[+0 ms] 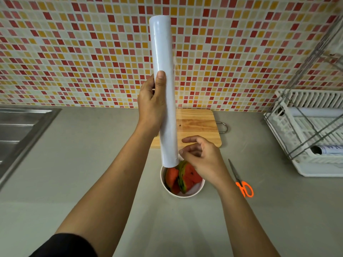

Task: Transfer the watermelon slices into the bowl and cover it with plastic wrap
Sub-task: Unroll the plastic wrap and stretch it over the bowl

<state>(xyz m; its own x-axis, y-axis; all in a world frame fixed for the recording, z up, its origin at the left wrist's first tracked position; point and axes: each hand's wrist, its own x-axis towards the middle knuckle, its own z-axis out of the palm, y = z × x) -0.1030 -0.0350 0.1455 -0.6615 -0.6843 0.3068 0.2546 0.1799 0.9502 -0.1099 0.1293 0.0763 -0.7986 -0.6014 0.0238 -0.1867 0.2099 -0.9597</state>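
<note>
One plastic wrap roll (163,52) being gripped by left hand (150,106) above bowl (182,196), right hand (204,160) hovering half-curled beside it (grasp unclear)

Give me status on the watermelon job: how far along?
Done: watermelon slices sit in the bowl; the cutting board is bare. In hand: left hand grips the plastic wrap roll upright over the bowl; right hand reaches its lower end, seemingly for the film edge, though a pinch can't be confirmed. Left: pull film and cover the bowl; no wrap on it yet.
</note>
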